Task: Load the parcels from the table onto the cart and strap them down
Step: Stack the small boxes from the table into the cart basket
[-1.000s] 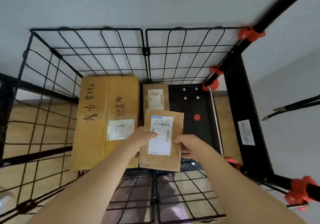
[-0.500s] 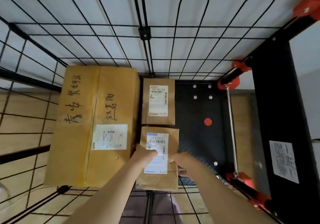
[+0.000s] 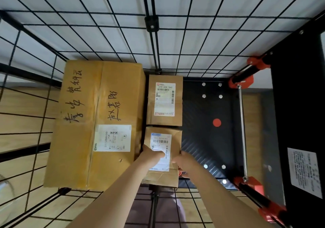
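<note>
Both hands, the left hand (image 3: 153, 154) and right hand (image 3: 184, 162), pinch the small labelled parcel (image 3: 162, 157) just right of the large carton (image 3: 96, 123) on the cart deck (image 3: 211, 139), where its overhanging near edge could tip it off.

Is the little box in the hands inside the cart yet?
Inside: the small parcel sits within the wire walls, beside the big box.
</note>
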Motion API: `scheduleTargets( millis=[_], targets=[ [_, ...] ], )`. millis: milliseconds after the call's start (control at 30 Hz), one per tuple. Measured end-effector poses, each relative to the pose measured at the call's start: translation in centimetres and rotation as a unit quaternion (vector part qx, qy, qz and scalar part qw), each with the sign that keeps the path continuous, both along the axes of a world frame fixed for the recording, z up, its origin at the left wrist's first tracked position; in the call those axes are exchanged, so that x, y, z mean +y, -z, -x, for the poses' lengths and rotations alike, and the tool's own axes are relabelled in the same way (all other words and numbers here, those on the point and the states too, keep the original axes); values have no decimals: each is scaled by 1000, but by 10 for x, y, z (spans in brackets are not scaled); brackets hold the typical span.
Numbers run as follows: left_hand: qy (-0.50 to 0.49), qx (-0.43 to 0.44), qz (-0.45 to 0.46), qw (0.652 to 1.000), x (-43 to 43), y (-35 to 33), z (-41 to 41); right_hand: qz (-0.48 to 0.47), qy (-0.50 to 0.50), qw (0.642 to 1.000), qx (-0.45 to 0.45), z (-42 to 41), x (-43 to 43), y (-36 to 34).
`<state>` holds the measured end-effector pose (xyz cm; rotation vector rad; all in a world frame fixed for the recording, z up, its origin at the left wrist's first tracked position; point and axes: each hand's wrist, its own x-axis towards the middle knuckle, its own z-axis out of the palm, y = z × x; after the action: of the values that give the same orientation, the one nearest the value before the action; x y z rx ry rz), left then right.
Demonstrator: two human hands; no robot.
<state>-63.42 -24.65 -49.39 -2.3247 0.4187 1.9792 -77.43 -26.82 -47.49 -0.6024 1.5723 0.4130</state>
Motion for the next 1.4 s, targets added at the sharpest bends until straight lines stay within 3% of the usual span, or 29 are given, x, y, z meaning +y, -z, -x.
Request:
scheduleTargets(
  millis=[133, 333, 533, 733, 867, 1167, 1400],
  targets=[
    [22, 3, 16, 1000, -4, -15, 3, 16, -26, 1000, 5, -4, -4, -7],
    [130, 17, 64, 989, -14, -61, 0, 81, -65, 994, 15, -2, -15, -33],
    [201, -16, 136, 970, -19, -114, -12, 82, -12, 997, 5, 3, -22, -74],
    [213, -65, 190, 956, -21, -186, -38, 117, 36, 992, 2, -15, -24, -128],
    [206, -87, 232, 947, -16, -244, -55, 178, 15, 984, -24, -30, -24, -173],
    [193, -140, 364, 900, 4, -357, -115, 369, -47, 927, -46, -99, -10, -323],
    [179, -218, 474, 834, 47, -441, -201, 473, -68, 877, -58, -182, 30, -403]
  ],
)
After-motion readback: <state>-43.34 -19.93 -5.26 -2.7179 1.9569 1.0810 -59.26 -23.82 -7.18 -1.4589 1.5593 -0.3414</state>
